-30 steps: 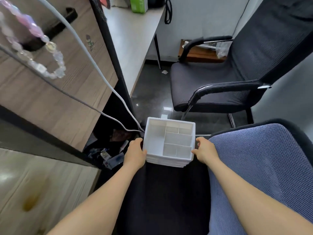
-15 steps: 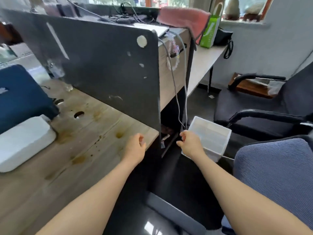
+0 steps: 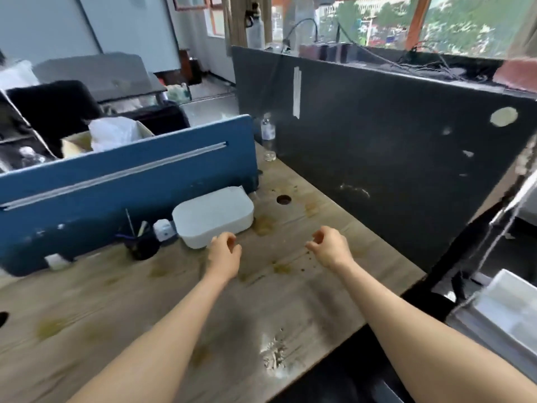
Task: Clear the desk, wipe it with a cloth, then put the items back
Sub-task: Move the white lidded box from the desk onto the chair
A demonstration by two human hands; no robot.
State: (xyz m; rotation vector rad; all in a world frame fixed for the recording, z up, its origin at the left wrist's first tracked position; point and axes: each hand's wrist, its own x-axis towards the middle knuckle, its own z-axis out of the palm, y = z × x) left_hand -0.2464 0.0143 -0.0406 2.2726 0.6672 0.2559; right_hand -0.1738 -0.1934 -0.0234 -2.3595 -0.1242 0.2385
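Observation:
The stained wooden desk (image 3: 122,309) fills the lower half of the view. My left hand (image 3: 225,253) hovers over it with loosely curled fingers, holding nothing, just in front of a white rounded box (image 3: 213,216). My right hand (image 3: 327,245) hangs over the desk's middle, fingers also loosely curled and empty. A dark pen cup (image 3: 142,242) with a few pens stands left of the white box. The white divided organiser (image 3: 505,312) sits low at the right edge, off the desk.
A blue partition (image 3: 116,184) borders the desk on the left and a black partition (image 3: 392,158) on the right. A small clear bottle (image 3: 268,132) stands in the far corner. A round cable hole (image 3: 283,199) pierces the desktop. White cables (image 3: 511,205) hang at right.
Both hands let go of the white organiser, which stays down at the right. My view swung left and up from the floor to the desk, and both hands moved over the desktop.

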